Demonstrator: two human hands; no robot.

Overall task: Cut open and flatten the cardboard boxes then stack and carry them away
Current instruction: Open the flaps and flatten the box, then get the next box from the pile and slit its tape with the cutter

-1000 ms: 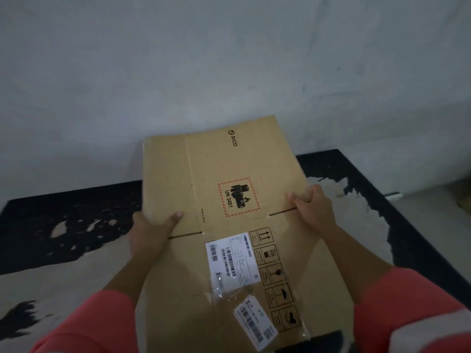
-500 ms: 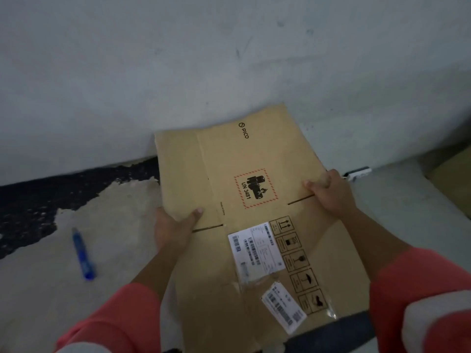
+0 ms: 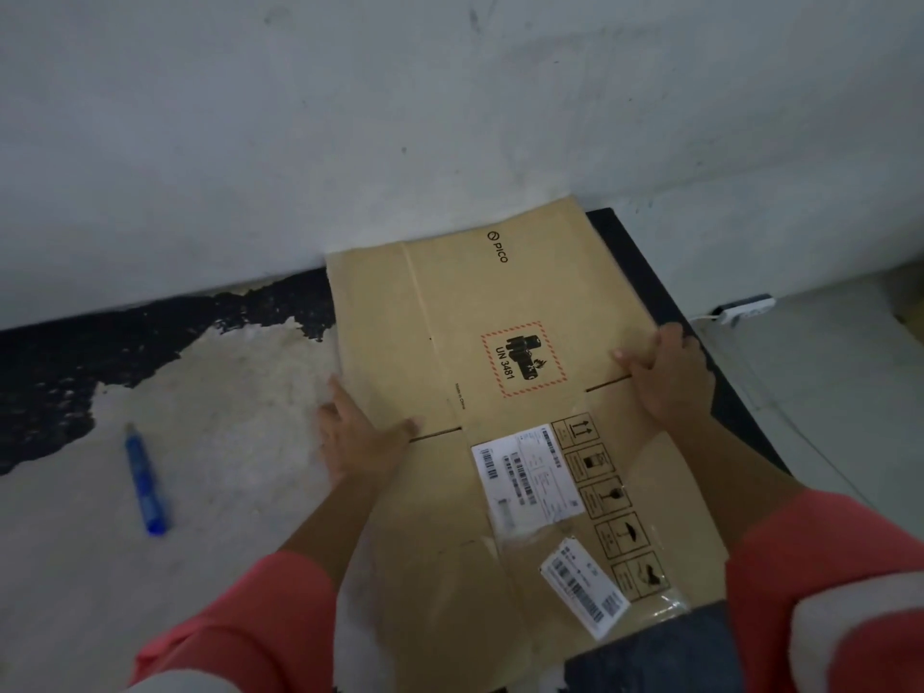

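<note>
Cardboard box (image 3: 525,292), one, flat; left hand (image 3: 357,442), right hand (image 3: 670,382) grip it.

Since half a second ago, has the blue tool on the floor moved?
No. The blue tool lies just right of the black paint edge, as before.

Dim, flat, bluish indoor light; shadows soft and faint. Motion blur smears the label (image 3: 530,472) print on the cardboard box (image 3: 500,292) and the pen (image 3: 145,485). Wide-angle distortion bows the wall (image 3: 450,117) base.
</note>
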